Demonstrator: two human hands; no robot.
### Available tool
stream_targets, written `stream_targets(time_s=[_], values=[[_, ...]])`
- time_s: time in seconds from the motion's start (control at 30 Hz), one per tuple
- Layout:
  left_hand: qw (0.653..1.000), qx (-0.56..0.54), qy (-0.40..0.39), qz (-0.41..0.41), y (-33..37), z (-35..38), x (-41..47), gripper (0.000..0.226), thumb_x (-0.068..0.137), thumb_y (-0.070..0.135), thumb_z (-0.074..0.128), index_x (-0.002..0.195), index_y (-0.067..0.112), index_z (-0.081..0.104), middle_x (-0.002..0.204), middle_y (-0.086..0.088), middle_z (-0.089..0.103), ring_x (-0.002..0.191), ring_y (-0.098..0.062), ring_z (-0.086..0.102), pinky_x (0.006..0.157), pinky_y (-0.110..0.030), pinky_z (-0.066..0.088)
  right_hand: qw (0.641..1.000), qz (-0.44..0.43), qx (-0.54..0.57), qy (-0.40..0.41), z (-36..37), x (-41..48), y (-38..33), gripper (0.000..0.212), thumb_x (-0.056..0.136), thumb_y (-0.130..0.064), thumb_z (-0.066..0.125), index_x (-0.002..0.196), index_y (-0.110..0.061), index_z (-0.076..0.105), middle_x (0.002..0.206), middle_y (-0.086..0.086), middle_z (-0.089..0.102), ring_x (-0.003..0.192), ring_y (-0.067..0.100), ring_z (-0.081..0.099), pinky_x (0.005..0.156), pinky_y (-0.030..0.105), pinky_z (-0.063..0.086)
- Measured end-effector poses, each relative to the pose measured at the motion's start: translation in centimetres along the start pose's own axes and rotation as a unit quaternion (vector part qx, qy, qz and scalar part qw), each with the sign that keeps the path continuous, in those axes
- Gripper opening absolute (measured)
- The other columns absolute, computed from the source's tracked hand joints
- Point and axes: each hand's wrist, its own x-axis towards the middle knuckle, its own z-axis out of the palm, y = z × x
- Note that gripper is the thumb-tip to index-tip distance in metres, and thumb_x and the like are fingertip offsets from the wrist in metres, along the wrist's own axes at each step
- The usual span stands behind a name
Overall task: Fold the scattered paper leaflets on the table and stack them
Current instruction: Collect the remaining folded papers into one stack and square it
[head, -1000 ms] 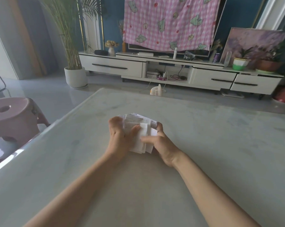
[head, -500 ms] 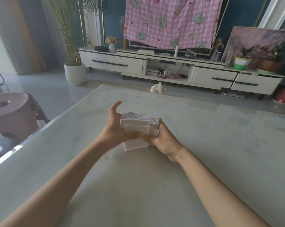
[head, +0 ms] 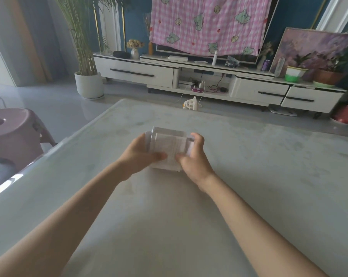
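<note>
Since half a second ago the left hand [head: 141,154] has come back against the stack of white folded paper leaflets [head: 169,145], which the right hand [head: 194,159] held alone. Now each hand grips one side, fingers [head: 196,139] curled round the stack's edges and both thumbs pressing its near top. Blur hides whether the stack's underside touches the pale marbled surface [head: 269,176].

The stack sits well in from the surface's left edge, which runs diagonally to the far corner, and well short of the far edge; bare room lies on every side, widest to the right. A pink plastic stool [head: 11,134] stands just beyond the left edge. Across the grey floor are a long white TV cabinet [head: 141,73], a pink checked cloth [head: 207,23] hanging above it, and a tall potted grass plant [head: 89,84].
</note>
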Motion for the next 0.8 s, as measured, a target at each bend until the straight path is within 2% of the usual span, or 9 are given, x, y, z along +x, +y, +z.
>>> stream_targets(time_s=[0.07, 0.13, 0.2, 0.27, 0.33, 0.43, 0.53, 0.63, 0.8], values=[[0.998, -0.043, -0.006, -0.054, 1.3, -0.3, 0.0, 0.036, 0.056, 0.011, 0.069, 0.091, 0.019, 0.062, 0.078, 0.0, 0.064, 0.059, -0.004, 0.063, 0.052, -0.02, 0.054, 0.998, 0.07, 0.0, -0.002, 0.3, 1.6, -1.2, 0.063, 0.068, -0.014, 0.057, 0.129, -0.012, 0.038, 0.12, 0.008, 0.055, 0.109, 0.027, 0.054, 0.084, 0.035, 0.049], [0.993, -0.016, 0.043, -0.105, 2.0, -0.1, 0.6, 0.032, 0.051, 0.016, 0.059, 0.083, 0.02, 0.063, 0.076, -0.003, 0.062, 0.063, -0.013, 0.061, 0.053, -0.024, 0.054, 0.992, 0.118, -0.034, -0.014, 0.7, 2.6, -2.7, 0.048, 0.072, -0.014, 0.051, 0.119, -0.01, 0.045, 0.11, 0.01, 0.053, 0.095, 0.026, 0.051, 0.061, 0.025, 0.04], [0.97, 0.134, 0.07, -0.191, 2.8, 0.8, 1.2, 0.048, 0.055, 0.023, 0.063, 0.101, 0.009, 0.06, 0.092, -0.012, 0.061, 0.086, -0.025, 0.058, 0.072, -0.03, 0.047, 0.983, 0.166, -0.077, -0.01, 1.2, 3.4, -3.4, 0.047, 0.083, -0.013, 0.046, 0.129, -0.004, 0.042, 0.123, 0.015, 0.049, 0.098, 0.028, 0.05, 0.059, 0.024, 0.033], [0.908, 0.326, 0.092, -0.246, 2.8, 1.6, 1.7, 0.074, 0.075, 0.032, 0.063, 0.136, 0.007, 0.031, 0.126, -0.019, 0.046, 0.122, -0.032, 0.038, 0.096, -0.035, 0.031, 0.971, 0.197, -0.136, -0.009, 1.5, 4.0, -3.2, 0.048, 0.087, -0.018, 0.046, 0.131, -0.001, 0.043, 0.136, 0.019, 0.044, 0.115, 0.032, 0.05, 0.073, 0.025, 0.035], [0.902, 0.379, 0.146, -0.149, 3.1, 1.8, 2.3, 0.086, 0.081, 0.028, 0.061, 0.148, 0.014, 0.008, 0.145, -0.016, 0.025, 0.134, -0.031, 0.022, 0.107, -0.036, 0.02, 0.955, 0.193, -0.226, -0.008, 1.4, 4.0, -3.0, 0.049, 0.089, -0.029, 0.045, 0.131, -0.005, 0.044, 0.138, 0.017, 0.043, 0.125, 0.031, 0.042, 0.09, 0.029, 0.035], [0.901, 0.407, 0.141, 0.041, 2.3, 2.3, 3.5, 0.05, 0.091, 0.011, 0.047, 0.14, 0.016, 0.038, 0.144, -0.006, 0.039, 0.132, -0.024, 0.032, 0.107, -0.031, 0.017, 0.925, 0.179, -0.335, -0.01, 1.0, 3.4, -2.7, 0.056, 0.092, -0.047, 0.036, 0.133, -0.01, 0.041, 0.141, 0.014, 0.036, 0.131, 0.029, 0.028, 0.104, 0.034, 0.023], [0.883, 0.469, 0.002, 0.004, -0.3, 3.3, 3.6, 0.045, 0.098, 0.016, 0.035, 0.143, 0.014, 0.032, 0.152, -0.004, 0.031, 0.142, -0.02, 0.02, 0.115, -0.035, 0.007, 0.906, 0.086, -0.415, 0.0, 0.7, 2.7, -2.5, 0.055, 0.094, -0.035, 0.036, 0.14, -0.007, 0.033, 0.148, 0.017, 0.018, 0.139, 0.029, 0.012, 0.113, 0.037, 0.011], [0.883, 0.47, -0.005, 0.015, -1.6, 3.2, 3.5, 0.05, 0.098, 0.019, 0.032, 0.147, 0.016, 0.022, 0.156, -0.002, 0.019, 0.145, -0.018, 0.008, 0.116, -0.037, 0.003, 0.901, -0.15, -0.406, -0.024, 1.1, 3.3, -2.3, 0.049, 0.091, -0.005, 0.04, 0.139, 0.001, 0.035, 0.156, 0.014, 0.01, 0.145, 0.026, 0.005, 0.117, 0.031, 0.003], [0.883, 0.469, 0.01, 0.026, -1.6, 3.4, 3.5, 0.048, 0.099, 0.019, 0.03, 0.147, 0.014, 0.023, 0.155, -0.002, 0.023, 0.145, -0.019, 0.013, 0.116, -0.035, 0.004, 0.936, -0.087, -0.33, -0.09, 1.5, 3.9, -0.5, 0.044, 0.098, -0.01, 0.029, 0.141, -0.011, 0.037, 0.15, 0.01, 0.034, 0.139, 0.023, 0.029, 0.109, 0.03, 0.024]])
